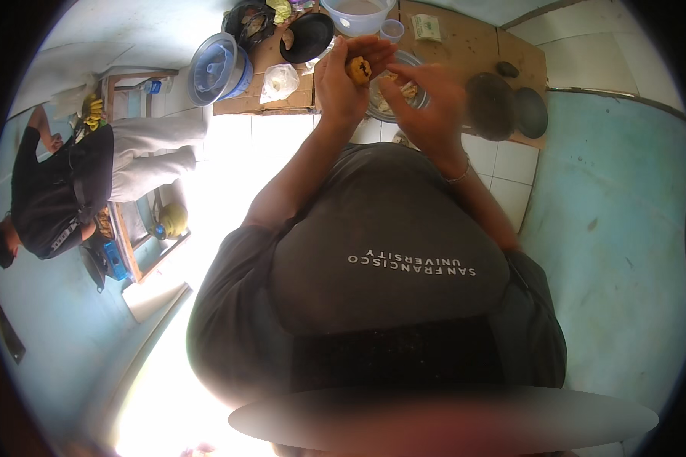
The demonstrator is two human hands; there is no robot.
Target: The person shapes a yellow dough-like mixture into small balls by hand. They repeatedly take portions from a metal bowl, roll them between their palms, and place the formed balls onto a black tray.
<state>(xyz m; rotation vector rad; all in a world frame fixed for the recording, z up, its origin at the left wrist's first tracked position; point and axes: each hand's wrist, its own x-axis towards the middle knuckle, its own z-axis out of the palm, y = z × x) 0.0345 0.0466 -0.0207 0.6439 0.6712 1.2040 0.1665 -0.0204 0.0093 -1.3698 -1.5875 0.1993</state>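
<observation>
My left hand is raised over the table edge, palm up. A yellow dough-like lump with a dark patch in it lies in that palm. My right hand hovers just to the right, thumb and fingers spread, slightly blurred. I see nothing held in it. Beneath the hands stands a clear bowl with pale yellowish pieces in it, partly covered by my right hand.
On the brown table are a black plate, a clear plastic bag, a whitish basin, a small cup and a dark round stone-like dish. A blue basin sits at the left corner. Another person stands left.
</observation>
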